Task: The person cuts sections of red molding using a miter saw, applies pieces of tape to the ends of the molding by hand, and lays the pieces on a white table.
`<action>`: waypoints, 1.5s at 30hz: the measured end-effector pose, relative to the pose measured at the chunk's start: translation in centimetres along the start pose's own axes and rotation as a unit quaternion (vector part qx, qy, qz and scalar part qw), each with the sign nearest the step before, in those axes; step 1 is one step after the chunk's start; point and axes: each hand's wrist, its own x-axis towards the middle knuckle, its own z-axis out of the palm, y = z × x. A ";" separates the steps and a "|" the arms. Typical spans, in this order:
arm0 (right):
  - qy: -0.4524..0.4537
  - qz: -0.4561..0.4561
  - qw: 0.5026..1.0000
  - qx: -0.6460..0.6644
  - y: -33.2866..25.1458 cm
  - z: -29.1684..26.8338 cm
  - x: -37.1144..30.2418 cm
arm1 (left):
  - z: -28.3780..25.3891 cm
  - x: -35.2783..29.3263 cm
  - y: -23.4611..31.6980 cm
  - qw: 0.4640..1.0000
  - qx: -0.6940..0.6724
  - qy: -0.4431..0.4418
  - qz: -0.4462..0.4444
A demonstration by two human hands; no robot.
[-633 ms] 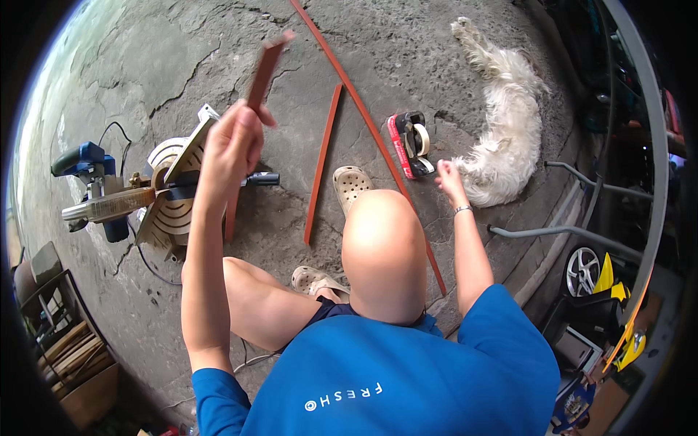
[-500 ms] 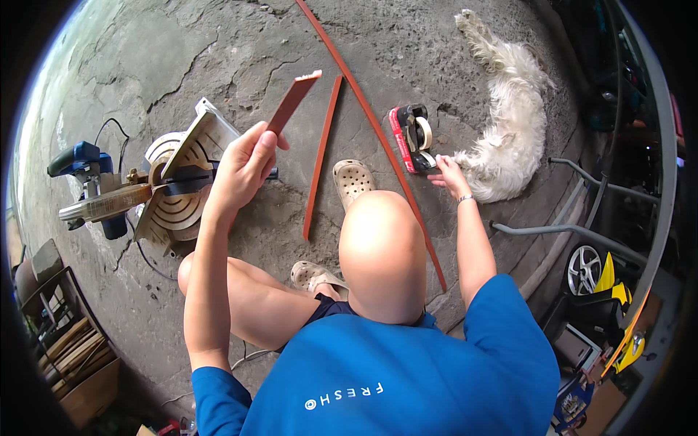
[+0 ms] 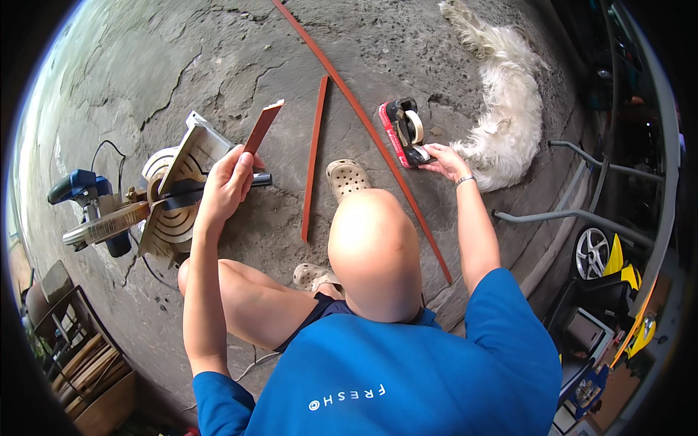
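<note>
My left hand [image 3: 230, 187] is closed around the lower end of a short reddish-brown strip [image 3: 262, 129], held up over the floor. The strip's top end carries a small whitish patch, perhaps tape. Over to the right, my right hand [image 3: 445, 163] has its fingers at the near end of a black and red tape dispenser [image 3: 397, 131], on the white tape beside its cutting edge. A cream roll of tape [image 3: 414, 126] sits in the dispenser. Between my hands a longer reddish-brown strip [image 3: 315, 156] and a very long one [image 3: 363, 122] lie on the concrete.
A blue-handled miter saw [image 3: 163, 190] with its cord stands at the left. A white furry dog [image 3: 509, 109] lies to the right of the dispenser. Grey metal tubing [image 3: 574, 218] borders the right side. Wood pieces [image 3: 87, 367] fill a rack at lower left.
My left hand has lowered slightly with the short strip. My right hand has closed in on the dispenser's tape end, its fingers now drawn together. The view has shifted slightly.
</note>
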 end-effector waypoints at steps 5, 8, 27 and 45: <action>-0.014 0.000 1.000 0.021 0.7 -1.7 0.9 | -0.1 0.6 -0.2 1.000 0.015 -0.008 0.000; 0.002 0.035 0.999 -0.005 -0.1 -0.9 0.4 | -0.4 0.4 -0.5 1.000 0.024 -0.013 0.000; 0.127 -0.164 0.971 0.116 9.0 1.4 -0.9 | -0.2 1.3 0.8 0.999 0.029 -0.026 -0.013; -0.105 -0.546 0.800 -0.227 -17.5 26.2 -17.0 | 1.9 0.6 3.5 0.989 0.127 0.032 0.068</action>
